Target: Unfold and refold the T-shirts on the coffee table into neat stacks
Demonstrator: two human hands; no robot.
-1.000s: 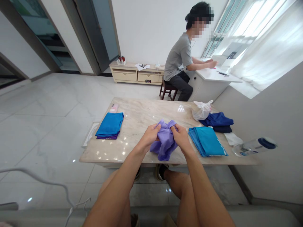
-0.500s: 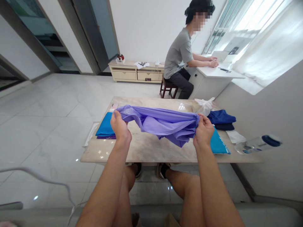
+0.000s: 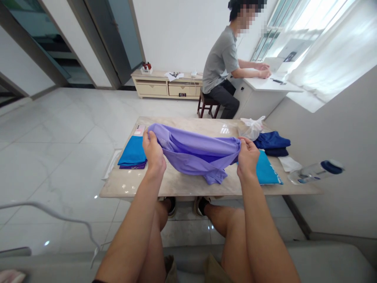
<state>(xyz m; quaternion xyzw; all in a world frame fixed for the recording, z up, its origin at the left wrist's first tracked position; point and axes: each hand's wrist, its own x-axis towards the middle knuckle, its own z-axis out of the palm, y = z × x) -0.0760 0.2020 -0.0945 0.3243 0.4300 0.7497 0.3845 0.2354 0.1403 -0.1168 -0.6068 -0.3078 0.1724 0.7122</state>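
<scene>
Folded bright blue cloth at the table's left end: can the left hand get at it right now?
Probably yes, once freed: the left hand is close to the folded bright blue cloth, with nothing visible blocking the way, but that hand is gripping the light purple fabric.

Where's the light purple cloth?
In the head view's middle, the light purple cloth is held between the left hand and right hand, over the table.
</scene>
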